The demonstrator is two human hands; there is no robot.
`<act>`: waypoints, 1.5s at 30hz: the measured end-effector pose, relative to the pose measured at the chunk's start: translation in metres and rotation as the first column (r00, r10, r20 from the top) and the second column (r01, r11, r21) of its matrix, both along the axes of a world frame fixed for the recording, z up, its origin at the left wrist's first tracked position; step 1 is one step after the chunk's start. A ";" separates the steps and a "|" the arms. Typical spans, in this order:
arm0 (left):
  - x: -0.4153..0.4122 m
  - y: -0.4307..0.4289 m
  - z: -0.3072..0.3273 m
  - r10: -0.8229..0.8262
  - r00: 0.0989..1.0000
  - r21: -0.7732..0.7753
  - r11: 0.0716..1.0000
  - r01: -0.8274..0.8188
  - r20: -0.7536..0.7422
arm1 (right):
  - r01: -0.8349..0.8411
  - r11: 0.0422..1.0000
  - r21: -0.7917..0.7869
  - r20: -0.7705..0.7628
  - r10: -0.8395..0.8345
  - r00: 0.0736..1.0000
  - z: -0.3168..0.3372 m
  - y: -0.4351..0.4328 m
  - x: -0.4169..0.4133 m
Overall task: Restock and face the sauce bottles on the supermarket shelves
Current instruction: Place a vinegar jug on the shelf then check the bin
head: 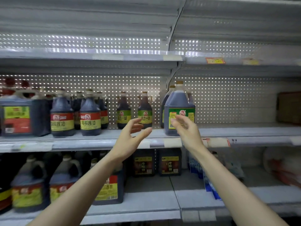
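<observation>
Reaching up with both hands loose and unclenched, holding nothing.

Blurred fingers (177, 121) of the right hand (187, 131) spread across the green label of the large jug (179, 101) at the front of the middle shelf (97, 141); cannot tell whether touching. Left hand (130, 137) curved open just below the small green-label bottles (145, 110), set further back and apart from it. Left of these, red-label bottles (90, 118) reading 酱油. Below, on the lower shelf (154, 201), dark bottles (143, 162) marked 老陈醋. Price tags too smeared to read.
</observation>
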State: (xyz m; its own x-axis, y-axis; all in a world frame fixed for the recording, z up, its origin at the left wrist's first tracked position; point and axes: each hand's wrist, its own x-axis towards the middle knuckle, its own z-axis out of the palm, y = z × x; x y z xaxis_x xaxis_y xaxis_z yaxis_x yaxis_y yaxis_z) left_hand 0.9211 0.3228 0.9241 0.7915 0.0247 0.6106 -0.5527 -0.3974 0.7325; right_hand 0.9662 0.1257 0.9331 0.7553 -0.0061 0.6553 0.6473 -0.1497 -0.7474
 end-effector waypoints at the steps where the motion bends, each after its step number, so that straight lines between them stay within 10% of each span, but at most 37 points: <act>1: -0.012 0.005 -0.001 0.008 1.000 -0.013 1.000 -0.008 -0.001 | -0.018 1.000 -0.012 0.005 0.018 1.000 0.001 0.008 -0.010; 20: -0.287 0.115 -0.032 0.502 0.864 -0.123 0.856 -0.502 -0.033 | -0.642 0.766 0.006 -0.075 0.641 0.764 -0.024 0.168 -0.198; 45: -0.485 0.508 -0.033 0.783 0.622 -0.163 0.612 -0.774 -0.012 | -0.867 0.498 0.028 -0.084 0.865 0.494 -0.027 0.612 -0.355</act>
State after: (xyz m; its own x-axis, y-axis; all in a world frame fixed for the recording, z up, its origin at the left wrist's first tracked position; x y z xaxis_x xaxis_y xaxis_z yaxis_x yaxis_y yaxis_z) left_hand 0.4366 0.8307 0.8909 0.3999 0.7026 0.5886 -0.1246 -0.5946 0.7943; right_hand 0.6111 0.7381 0.9062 0.4221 0.6893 0.5888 0.4001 0.4412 -0.8033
